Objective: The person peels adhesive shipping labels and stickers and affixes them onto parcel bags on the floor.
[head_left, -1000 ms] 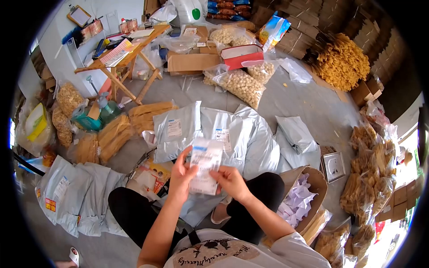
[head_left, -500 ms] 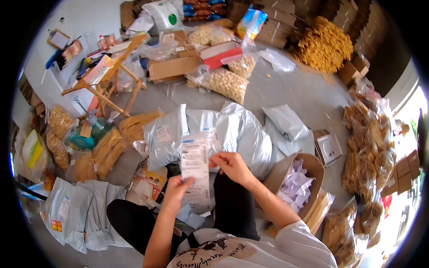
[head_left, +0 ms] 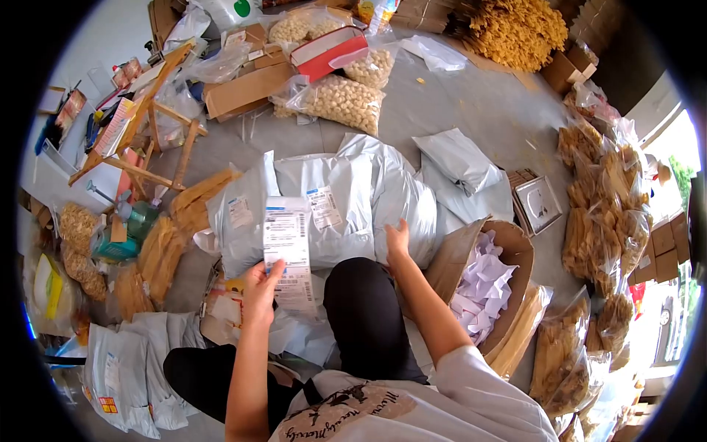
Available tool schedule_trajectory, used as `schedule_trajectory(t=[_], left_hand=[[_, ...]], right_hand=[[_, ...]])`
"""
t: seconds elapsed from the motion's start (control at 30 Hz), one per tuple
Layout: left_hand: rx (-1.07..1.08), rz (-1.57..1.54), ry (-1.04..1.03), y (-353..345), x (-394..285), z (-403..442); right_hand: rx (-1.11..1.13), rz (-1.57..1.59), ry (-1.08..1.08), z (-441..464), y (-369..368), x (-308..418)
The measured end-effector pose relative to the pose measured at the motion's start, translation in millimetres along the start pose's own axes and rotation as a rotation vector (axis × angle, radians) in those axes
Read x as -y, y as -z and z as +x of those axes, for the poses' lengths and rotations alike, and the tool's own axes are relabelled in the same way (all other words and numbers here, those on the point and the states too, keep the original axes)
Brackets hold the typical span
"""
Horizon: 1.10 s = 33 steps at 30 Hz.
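A printed strip of shipping labels (head_left: pixel 287 239) hangs upright in my left hand (head_left: pixel 261 291), pinched between thumb and fingers near its lower half. Ahead of my knees lie full grey mailer bags (head_left: pixel 324 177) side by side, some with a white shipping label (head_left: pixel 324 207) stuck on. My right hand (head_left: pixel 398 241) is at the lower edge of the right-hand grey mailer bag (head_left: pixel 409 214), its fingers curled against the plastic; the fingertips are partly hidden.
A cardboard box (head_left: pixel 524 258) of crumpled white paper stands at my right. Flat grey mailers (head_left: pixel 464 166) lie beyond it. More filled grey mailers (head_left: pixel 118 376) are at my left. Clear bags of pale pieces (head_left: pixel 339 103) lie ahead; bagged brown goods (head_left: pixel 589 214) line the right.
My right hand has left the label strip and moved down to the right-hand mailer bag. My left hand keeps the strip, now lower and further left in view. The view has shifted downward.
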<state>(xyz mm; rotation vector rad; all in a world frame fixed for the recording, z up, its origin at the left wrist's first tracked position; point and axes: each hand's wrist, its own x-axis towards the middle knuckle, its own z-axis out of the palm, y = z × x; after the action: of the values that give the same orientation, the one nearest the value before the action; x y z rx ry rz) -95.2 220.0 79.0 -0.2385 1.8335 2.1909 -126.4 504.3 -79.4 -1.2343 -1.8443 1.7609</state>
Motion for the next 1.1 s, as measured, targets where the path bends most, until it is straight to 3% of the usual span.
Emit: schedule_trajectory(t=[0.07,0.17,0.3,0.5,0.57,0.6,0.67,0.8,0.9,1.1], left_hand=[[0.014,-0.030,0.016,11,8,-1],[-0.087,-0.057,0.062,31,23,-4],[-0.184,-0.113,0.150,55,46,-14],[-0.252,-0.151,0.150,61,57,-27],[-0.257,-0.167,0.155,58,56,-28],[-0.239,-0.200,0.164,58,57,-27],[-0.221,-0.235,0.163,57,57,-23],[-0.191,-0.227,0.144,50,49,-24],[-0.167,-0.227,0.129,51,50,-28],[-0.205,-0.280,0.105,52,46,-35]], right_hand=[[-0.206,0.279,-0.419,30,8,-42],[-0.073,0.578,-0.723,58,18,-81],[0.065,0.808,-0.875,80,19,-109],[-0.092,0.978,-0.945,72,45,-125],[-0.251,0.902,-0.821,60,49,-90],[-0.243,0.896,-0.821,59,51,-80],[-0.105,1.004,-0.650,64,56,-61],[-0.056,0.904,-0.305,87,65,-14],[-0.263,0.697,-0.172,74,71,61],[0.021,0.649,0.229,-2,62,142]])
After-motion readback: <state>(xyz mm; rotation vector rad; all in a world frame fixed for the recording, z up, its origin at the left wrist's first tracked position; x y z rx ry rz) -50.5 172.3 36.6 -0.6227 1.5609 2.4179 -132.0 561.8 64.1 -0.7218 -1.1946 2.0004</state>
